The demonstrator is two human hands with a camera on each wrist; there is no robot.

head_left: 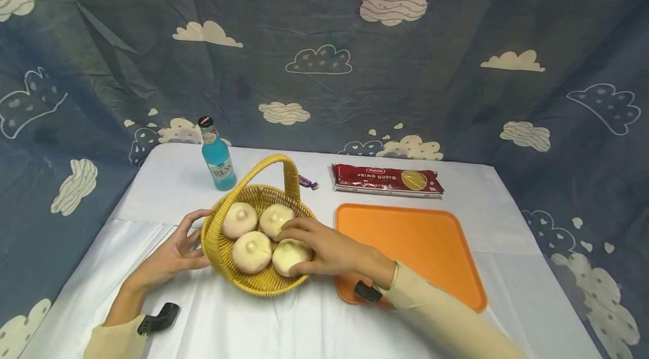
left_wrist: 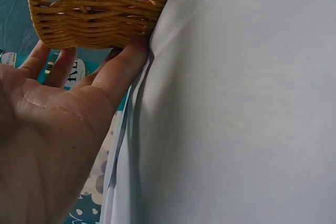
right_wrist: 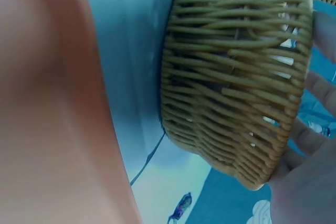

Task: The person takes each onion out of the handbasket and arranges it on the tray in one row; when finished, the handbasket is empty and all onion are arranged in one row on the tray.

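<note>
A yellow wicker basket [head_left: 263, 286] with an arched handle stands on the white cloth, holding several round, pale cream things, each with a small knob on top where its top shows. My left hand [head_left: 174, 255] is at the basket's left side, fingers spread and fairly straight; the left wrist view has its fingertips against the woven wall [left_wrist: 100, 19]. Over the basket's right rim reaches my right hand [head_left: 324, 246]. Its thumb and fingers grip the front right round cream thing [head_left: 290, 256], partly covering it. From the right wrist, the basket wall [right_wrist: 231, 77] hides what the fingers hold.
Right of the basket lies an orange tray [head_left: 405, 235], under my right forearm. Behind it is a red spaghetti pack [head_left: 387, 180]. A blue bottle [head_left: 218, 159] stands back left. A purple-wrapped candy [head_left: 307, 182] lies behind the basket. A cloud-print curtain [head_left: 324, 94] hangs behind the table.
</note>
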